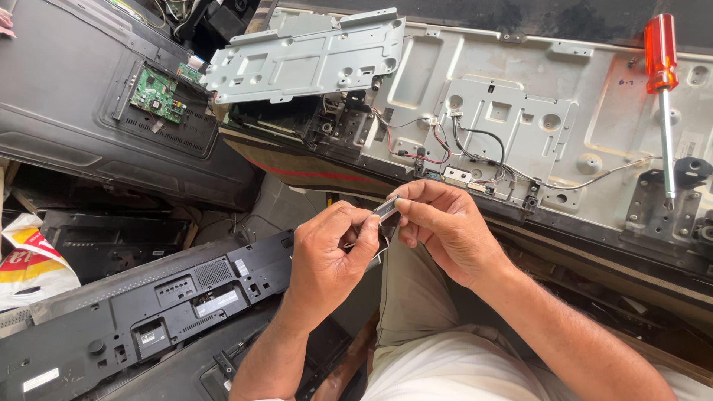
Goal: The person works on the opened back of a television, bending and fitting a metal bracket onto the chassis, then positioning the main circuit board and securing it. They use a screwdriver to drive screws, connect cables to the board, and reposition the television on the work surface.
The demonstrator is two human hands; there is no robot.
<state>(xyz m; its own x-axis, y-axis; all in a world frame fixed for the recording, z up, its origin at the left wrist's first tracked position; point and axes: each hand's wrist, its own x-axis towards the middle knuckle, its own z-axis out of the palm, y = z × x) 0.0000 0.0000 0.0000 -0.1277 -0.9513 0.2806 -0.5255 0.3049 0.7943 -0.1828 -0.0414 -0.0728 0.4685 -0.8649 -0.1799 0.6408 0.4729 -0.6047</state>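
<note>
Head view, looking down at a television repair in progress; places are given relative to the large grey sheet-metal television chassis [564, 126], read from left to right. Far left of the chassis, a white, red and yellow plastic bag [26, 260] is lying crumpled; what it is holding cannot be told. Above it, a dark plastic television back cover [67, 104] is acting as a shallow tray, with a green circuit board [157, 95] sitting in its recess. Below and left of the chassis, a long black plastic rear panel with vents and ports [148, 312] is leaning across other dark parts. At the chassis's left end, a pale grey perforated metal bracket plate [304, 56] is resting tilted over an opened cavity, leaving the red and black wires [423, 145] exposed. In front of the chassis's near edge, the left hand [327, 256] and right hand [445, 230] are meeting, both pinching a small dark flat component with a silvery edge [386, 212], which is being held up close to the eye and clear of the lap. At the chassis's right end, a red-handled screwdriver [662, 89] is lying within reach, tip toward the person.
</note>
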